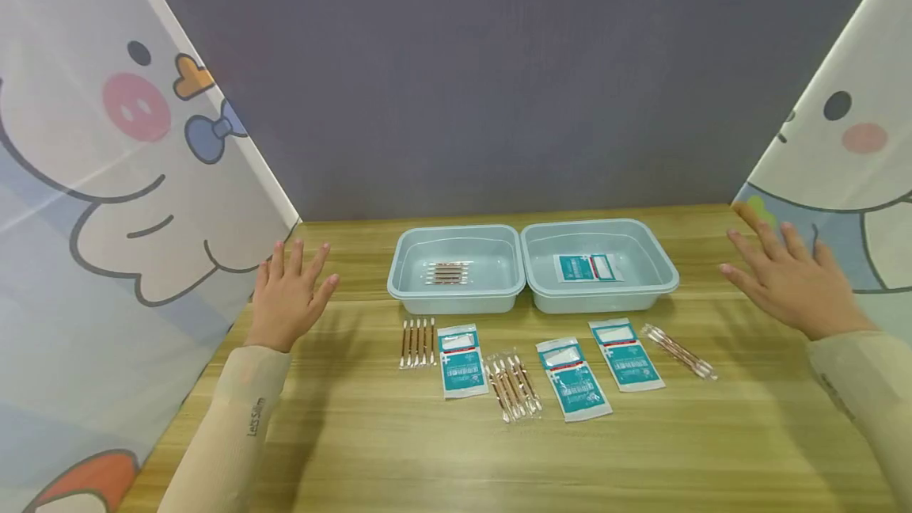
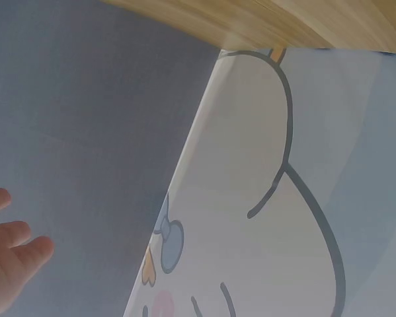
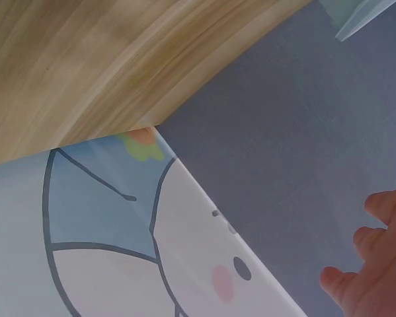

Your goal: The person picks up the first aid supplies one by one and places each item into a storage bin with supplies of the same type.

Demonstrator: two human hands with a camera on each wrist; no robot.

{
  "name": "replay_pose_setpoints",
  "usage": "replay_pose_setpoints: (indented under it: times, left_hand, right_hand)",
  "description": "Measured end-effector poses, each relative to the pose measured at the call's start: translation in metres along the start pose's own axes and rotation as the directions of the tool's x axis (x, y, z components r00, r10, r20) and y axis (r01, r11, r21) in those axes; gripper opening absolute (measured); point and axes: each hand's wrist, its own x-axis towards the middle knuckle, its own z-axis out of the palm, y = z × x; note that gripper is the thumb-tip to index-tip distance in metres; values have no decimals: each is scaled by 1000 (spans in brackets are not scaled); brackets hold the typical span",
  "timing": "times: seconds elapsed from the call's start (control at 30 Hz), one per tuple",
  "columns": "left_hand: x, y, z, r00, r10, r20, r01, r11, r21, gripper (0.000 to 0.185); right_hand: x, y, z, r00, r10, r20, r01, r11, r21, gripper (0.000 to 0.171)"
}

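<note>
In the head view my left hand is held with fingers spread at the table's left side, holding nothing. My right hand, likewise spread and holding nothing, is over the right side. Between them stand two pale blue plastic bins: the left bin contains a pack of cotton swabs, and the right bin contains a teal-and-white sachet. In front lie swab packs and a slanted swab pack, plus a left sachet, middle sachet and right sachet.
The wood-grain table meets a grey back wall. Cartoon-printed panels flank it, a left panel and a right panel. In the right wrist view a bin corner shows at the top.
</note>
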Motion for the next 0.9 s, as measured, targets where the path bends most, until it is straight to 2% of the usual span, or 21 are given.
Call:
replay_pose_setpoints:
  times: [0.23,0.53,0.57,0.67,0.8,0.83,0.9]
  left_hand:
    - [7,5,0,1000,19,-6,-19,1000,-14,63]
    - [10,5,-6,1000,20,6,-20,1000,-14,62]
    - [10,6,-6,1000,23,11,-23,1000,-16,62]
    - [9,9,-7,999,36,38,-35,999,-21,61]
    - [7,13,-6,995,55,80,-50,997,-65,60]
    - [7,15,-4,994,61,86,-53,995,-84,60]
    - [6,18,1,994,77,80,-69,993,-101,59]
  right_hand:
    - [-9,3,-7,1000,9,21,-8,998,-60,67]
    - [-12,-2,-13,996,39,74,-39,999,2,68]
    - [-13,-3,-13,996,36,81,-38,999,20,68]
    - [-15,-8,-10,995,23,93,-38,986,162,67]
    - [-19,-16,-8,996,-8,91,-24,939,343,67]
    - [-19,-18,-7,996,-8,92,-27,927,373,67]
    - [-19,-21,-6,996,-4,89,-31,923,384,67]
